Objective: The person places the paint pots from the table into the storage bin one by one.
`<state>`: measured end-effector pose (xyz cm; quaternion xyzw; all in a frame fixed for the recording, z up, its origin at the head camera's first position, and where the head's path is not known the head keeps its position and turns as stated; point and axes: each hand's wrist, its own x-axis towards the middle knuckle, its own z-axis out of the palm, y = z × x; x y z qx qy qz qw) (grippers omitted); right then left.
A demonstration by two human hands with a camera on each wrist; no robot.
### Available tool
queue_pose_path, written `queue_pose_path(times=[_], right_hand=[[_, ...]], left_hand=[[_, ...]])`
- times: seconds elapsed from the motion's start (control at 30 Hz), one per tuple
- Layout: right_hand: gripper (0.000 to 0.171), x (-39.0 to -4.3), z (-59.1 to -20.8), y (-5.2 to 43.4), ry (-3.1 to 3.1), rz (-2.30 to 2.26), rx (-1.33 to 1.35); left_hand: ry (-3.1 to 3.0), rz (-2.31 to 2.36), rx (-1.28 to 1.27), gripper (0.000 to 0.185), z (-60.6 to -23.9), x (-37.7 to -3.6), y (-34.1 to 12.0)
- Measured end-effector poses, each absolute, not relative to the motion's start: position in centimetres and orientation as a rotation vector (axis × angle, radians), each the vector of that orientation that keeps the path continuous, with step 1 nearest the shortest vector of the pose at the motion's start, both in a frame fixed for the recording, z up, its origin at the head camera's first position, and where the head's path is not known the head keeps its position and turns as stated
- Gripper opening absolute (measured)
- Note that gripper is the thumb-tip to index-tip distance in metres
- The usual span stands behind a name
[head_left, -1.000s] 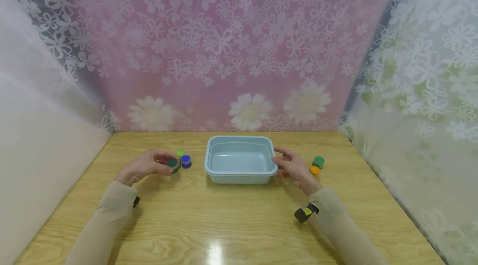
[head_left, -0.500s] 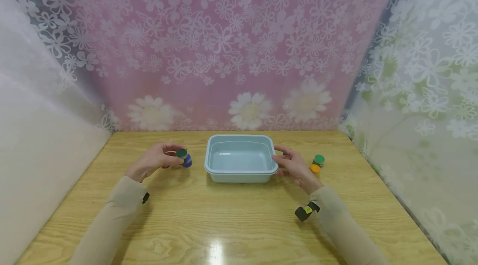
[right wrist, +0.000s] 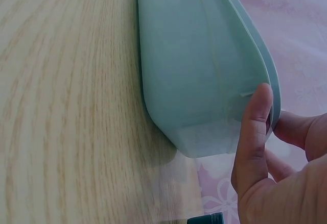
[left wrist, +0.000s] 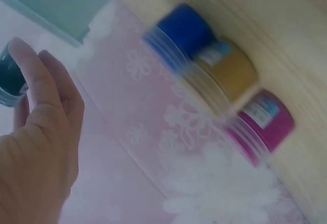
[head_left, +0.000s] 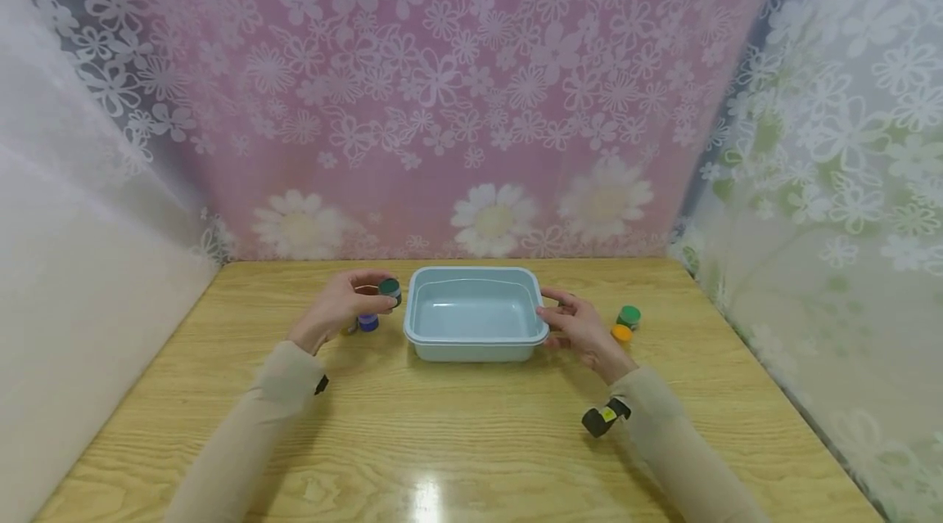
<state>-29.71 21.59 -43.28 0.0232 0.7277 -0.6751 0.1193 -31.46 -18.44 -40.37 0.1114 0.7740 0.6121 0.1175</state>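
My left hand (head_left: 339, 306) pinches a small paint jar (head_left: 390, 290) with a dark green lid between thumb and fingers. It is raised left of a pale blue plastic basin (head_left: 475, 352), close to the rim. In the left wrist view the jar (left wrist: 10, 76) shows at the left edge, partly cut off. On the right, my right hand (head_left: 585, 332) grips the basin's side rim. The right wrist view has a finger along the outer wall of the basin (right wrist: 199, 66) and the thumb over the rim. The basin's floor is bare.
Below the left hand stand a blue jar (left wrist: 184, 32), a gold jar (left wrist: 227, 73) and a magenta jar (left wrist: 268, 119). A green-lidded jar (head_left: 629, 317) and an orange-lidded jar (head_left: 622, 334) are right of the right hand. Flowered cloth (head_left: 442, 138) hangs behind the wooden table (head_left: 442, 441).
My left hand has lifted the dark green-lidded jar from among the jars on the left and moved it rightward toward the basin. The right hand and the basin have stayed in place.
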Motion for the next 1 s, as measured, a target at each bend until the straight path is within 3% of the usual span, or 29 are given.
queue_pose_path(times=[0.57,1.0], right_hand=[[0.056,-29.8,-43.2,21.6,2.121,-1.977,0.078],[0.056,-29.7,-43.3,21.6,2.122,-1.977,0.053]], left_hand=[[2.368,1.915,0.297,0.051,-40.2,-30.6,-11.1],[2.517,1.844,0.335,0.04,-41.8,-31.8,-7.1]])
